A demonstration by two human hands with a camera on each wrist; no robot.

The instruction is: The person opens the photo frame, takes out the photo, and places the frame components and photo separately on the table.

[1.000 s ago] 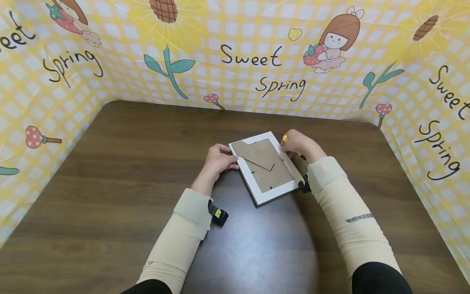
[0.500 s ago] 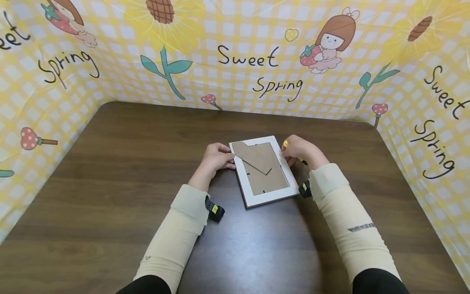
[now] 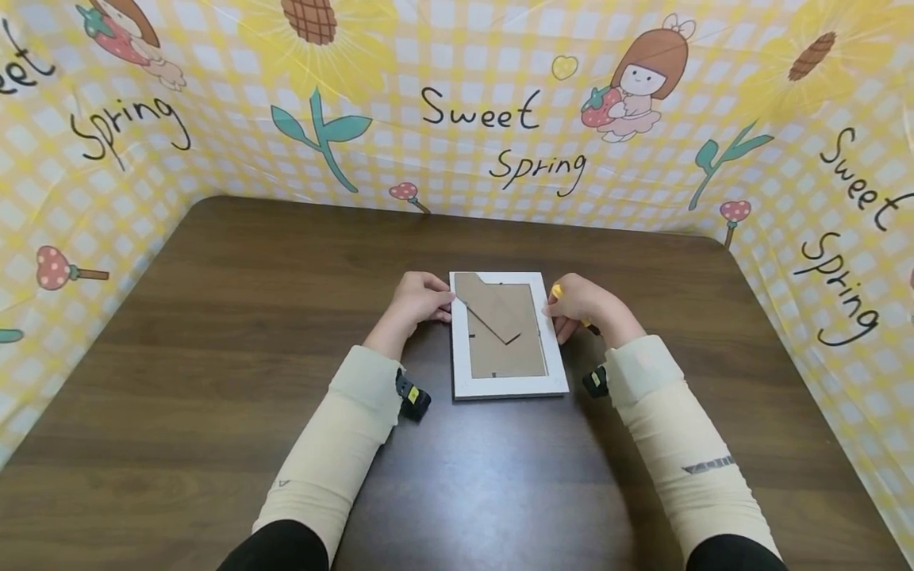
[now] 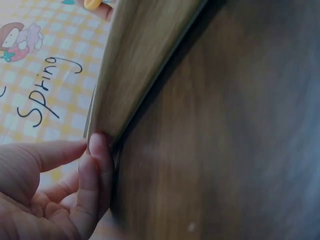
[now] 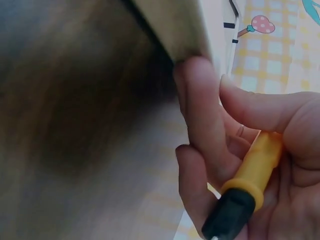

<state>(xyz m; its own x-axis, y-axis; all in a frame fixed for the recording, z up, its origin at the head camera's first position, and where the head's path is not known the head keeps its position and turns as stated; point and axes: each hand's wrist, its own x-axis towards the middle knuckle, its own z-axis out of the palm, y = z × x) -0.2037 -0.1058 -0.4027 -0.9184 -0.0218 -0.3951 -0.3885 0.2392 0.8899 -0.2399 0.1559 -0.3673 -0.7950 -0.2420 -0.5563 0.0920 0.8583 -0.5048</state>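
A white picture frame (image 3: pixel 510 387) lies back side up between both hands, its brown backing board (image 3: pixel 493 365) showing. A brown flap, probably the stand, lies against the board, and small dark tabs show around its edge. My left hand (image 3: pixel 416 301) pinches the left side near the far corner, thumb on top and fingers at the edge. On the opposite side my right hand (image 3: pixel 584 303) pinches the frame between thumb and finger. Tucked in that palm is a yellow-and-black handled tool (image 5: pixel 257 165) with a small bright tip. Whether the frame touches the table, I cannot tell.
The dark brown wooden table (image 3: pixel 214 357) spreads around the frame. A yellow checked cloth (image 3: pixel 457 40) with flowers and lettering stands behind and along both sides. Black wrist cameras are strapped to both sleeves.
The frame has turned clockwise in both hands, from tilted to nearly square with the table. Its near edge is now level in the head view. The right hand has come slightly nearer.
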